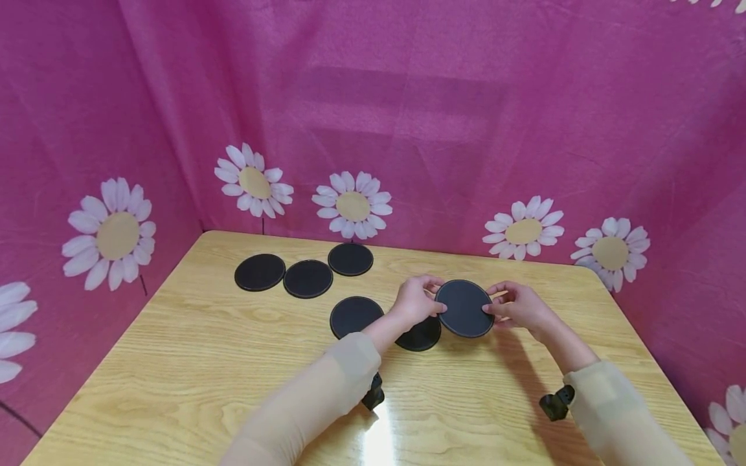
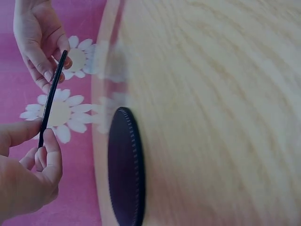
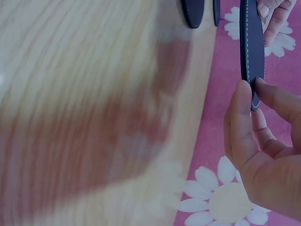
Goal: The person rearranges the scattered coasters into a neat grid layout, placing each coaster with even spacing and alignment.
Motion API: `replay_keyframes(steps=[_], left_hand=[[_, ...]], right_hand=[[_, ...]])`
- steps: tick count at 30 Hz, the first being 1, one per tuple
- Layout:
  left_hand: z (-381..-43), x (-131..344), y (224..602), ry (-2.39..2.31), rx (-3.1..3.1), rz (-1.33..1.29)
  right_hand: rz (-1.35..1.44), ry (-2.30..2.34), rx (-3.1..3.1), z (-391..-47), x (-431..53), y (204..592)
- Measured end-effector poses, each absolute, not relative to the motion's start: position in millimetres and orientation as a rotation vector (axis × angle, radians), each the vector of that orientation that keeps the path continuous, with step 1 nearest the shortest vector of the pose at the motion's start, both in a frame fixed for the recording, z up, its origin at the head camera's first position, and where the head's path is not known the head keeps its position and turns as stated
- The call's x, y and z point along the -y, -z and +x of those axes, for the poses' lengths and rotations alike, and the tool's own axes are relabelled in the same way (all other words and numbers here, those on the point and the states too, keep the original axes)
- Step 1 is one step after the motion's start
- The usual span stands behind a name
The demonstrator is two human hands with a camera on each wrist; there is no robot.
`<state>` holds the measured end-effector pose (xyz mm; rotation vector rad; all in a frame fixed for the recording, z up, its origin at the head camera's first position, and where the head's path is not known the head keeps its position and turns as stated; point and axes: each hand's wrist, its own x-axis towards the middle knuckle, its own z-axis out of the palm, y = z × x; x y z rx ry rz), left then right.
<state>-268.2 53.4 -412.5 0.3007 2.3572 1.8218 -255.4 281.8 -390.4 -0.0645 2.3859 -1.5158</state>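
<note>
Both hands hold one round black coaster by its opposite edges, raised above the wooden table. My left hand pinches its left edge, thumb on the upper face. At the other side, my right hand pinches the right edge between thumb and fingers. Pale stitching runs round the rim, seen edge-on in the right wrist view on the held coaster. Just below my left hand lies another black coaster, partly hidden by that wrist. A further coaster lies left of it, its lower edge overlapped by my left forearm.
Three more black coasters lie farther back: one at the left, a middle coaster right beside it, and a rear coaster. The wooden table ends at a pink flowered cloth behind and at both sides.
</note>
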Motion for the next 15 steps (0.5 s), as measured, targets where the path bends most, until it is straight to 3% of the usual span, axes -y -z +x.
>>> replay_keyframes(steps=[15], left_hand=[[-274, -65, 436, -1.636, -2.503, 0.426]], right_hand=[[0.022, 1.494, -2.379, -261, -296, 413]])
